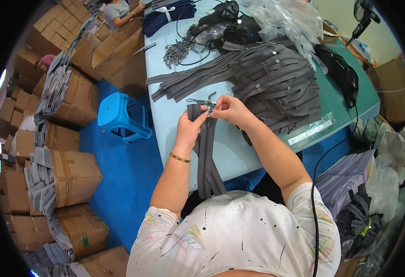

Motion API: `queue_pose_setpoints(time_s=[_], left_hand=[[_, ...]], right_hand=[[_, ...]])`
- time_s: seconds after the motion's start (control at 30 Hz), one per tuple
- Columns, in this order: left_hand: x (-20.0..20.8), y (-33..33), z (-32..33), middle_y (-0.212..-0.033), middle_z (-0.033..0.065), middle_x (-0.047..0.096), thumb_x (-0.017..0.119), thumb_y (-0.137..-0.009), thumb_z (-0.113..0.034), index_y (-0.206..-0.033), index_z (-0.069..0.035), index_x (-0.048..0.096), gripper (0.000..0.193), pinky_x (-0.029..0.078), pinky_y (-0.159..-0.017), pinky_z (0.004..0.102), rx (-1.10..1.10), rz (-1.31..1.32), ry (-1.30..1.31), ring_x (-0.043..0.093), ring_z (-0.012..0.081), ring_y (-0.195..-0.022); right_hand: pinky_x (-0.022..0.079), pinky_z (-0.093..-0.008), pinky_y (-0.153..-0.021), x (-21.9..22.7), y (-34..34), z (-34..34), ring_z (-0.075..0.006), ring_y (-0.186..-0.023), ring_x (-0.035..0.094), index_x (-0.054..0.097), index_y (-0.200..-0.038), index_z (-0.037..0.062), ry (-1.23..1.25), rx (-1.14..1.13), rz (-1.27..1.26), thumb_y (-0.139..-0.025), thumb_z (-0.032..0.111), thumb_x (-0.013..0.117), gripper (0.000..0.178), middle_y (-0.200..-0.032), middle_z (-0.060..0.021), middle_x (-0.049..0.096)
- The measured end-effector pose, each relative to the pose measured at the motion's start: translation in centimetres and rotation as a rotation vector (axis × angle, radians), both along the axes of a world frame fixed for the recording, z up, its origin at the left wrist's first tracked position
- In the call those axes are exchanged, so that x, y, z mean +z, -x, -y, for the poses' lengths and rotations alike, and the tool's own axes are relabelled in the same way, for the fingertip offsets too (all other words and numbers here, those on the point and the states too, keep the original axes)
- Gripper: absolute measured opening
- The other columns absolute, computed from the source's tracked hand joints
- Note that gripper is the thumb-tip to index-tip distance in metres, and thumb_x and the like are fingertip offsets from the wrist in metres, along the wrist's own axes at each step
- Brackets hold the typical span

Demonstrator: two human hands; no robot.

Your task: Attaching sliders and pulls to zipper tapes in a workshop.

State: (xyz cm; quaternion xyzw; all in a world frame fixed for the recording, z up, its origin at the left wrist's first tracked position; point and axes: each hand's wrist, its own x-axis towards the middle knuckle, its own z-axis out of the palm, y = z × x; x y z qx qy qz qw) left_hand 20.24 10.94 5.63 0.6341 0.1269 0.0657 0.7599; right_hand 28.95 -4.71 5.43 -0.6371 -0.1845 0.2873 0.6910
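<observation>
My left hand (189, 128) pinches the upper end of a long dark grey zipper strip (205, 161), which hangs in a loop over the table's near edge toward my lap. Close beside it, my right hand (231, 111) has thumb and fingers pressed together at a small cluster of metal zipper sliders (208, 101) with pull tabs. These sit between the two hands at the strip's end. Which single slider the right fingers grip is too small to tell. To the right lies a big heap of grey zipper strips (276, 78), with more strips (191, 76) fanned out leftward.
A light blue table (174, 157) bears a pile of sliders (178, 51), a black cable, plastic bags (281, 18) and a black bag (338, 74). A blue stool (121, 115) stands left, near cardboard boxes (75, 177). Another person (119, 14) is at the far left.
</observation>
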Motion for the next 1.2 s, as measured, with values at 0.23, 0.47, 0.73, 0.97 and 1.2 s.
queue_pose_setpoints(time_s=[0.23, 0.47, 0.73, 0.97, 1.2], left_hand=[[-0.3, 0.0, 0.4, -0.081, -0.0033, 0.062, 0.067, -0.08, -0.008, -0.094, -0.009, 0.062, 0.015, 0.025, -0.042, 0.016, 0.005, 0.061, 0.013, 0.042, -0.0012, -0.054], [-0.1, 0.1, 0.2, -0.08, -0.004, 0.061, 0.067, -0.079, -0.007, -0.093, -0.009, 0.062, 0.015, 0.023, -0.041, 0.0161, -0.022, 0.012, 0.011, 0.039, -0.0014, -0.052], [0.4, 0.1, 0.5, -0.089, 0.0017, 0.062, 0.065, -0.08, -0.005, -0.095, -0.003, 0.061, 0.016, 0.044, -0.072, 0.0224, -0.064, 0.0, -0.044, 0.055, 0.0081, -0.079], [0.7, 0.2, 0.5, -0.087, 0.0007, 0.061, 0.066, -0.08, -0.005, -0.094, -0.003, 0.06, 0.016, 0.045, -0.065, 0.0206, -0.055, 0.019, -0.055, 0.055, 0.0069, -0.074], [0.1, 0.1, -0.1, -0.079, -0.0007, 0.06, 0.067, -0.08, -0.011, -0.091, -0.006, 0.059, 0.015, 0.032, -0.043, 0.0161, -0.031, -0.062, 0.048, 0.044, 0.0019, -0.054]], right_hand=[[0.037, -0.0208, -0.05, 0.2, -0.1, 0.5, -0.0066, -0.057, 0.048, 0.048, -0.077, 0.0074, 0.044, 0.02, -0.011, -0.069, 0.008, 0.074, 0.027, -0.068, -0.0012, 0.057], [0.036, -0.0206, -0.053, 0.4, -0.2, 0.6, -0.0058, -0.061, 0.049, 0.046, -0.076, 0.0094, 0.074, 0.057, -0.009, -0.071, 0.008, 0.073, 0.027, -0.069, 0.0006, 0.057], [0.036, -0.0214, -0.048, 0.2, -0.3, 0.7, -0.0079, -0.055, 0.047, 0.046, -0.076, 0.007, 0.124, 0.04, -0.017, -0.066, 0.006, 0.075, 0.031, -0.066, -0.0021, 0.056], [0.038, -0.02, -0.054, 0.7, -0.2, 0.9, -0.0068, -0.062, 0.05, 0.051, -0.084, 0.0072, 0.068, 0.07, -0.01, -0.072, 0.008, 0.071, 0.023, -0.073, -0.0015, 0.059], [0.041, -0.0203, -0.058, 1.0, 0.0, 0.9, -0.0056, -0.065, 0.052, 0.063, -0.098, 0.0054, -0.017, 0.028, 0.008, -0.076, 0.006, 0.068, 0.022, -0.076, -0.0007, 0.061]])
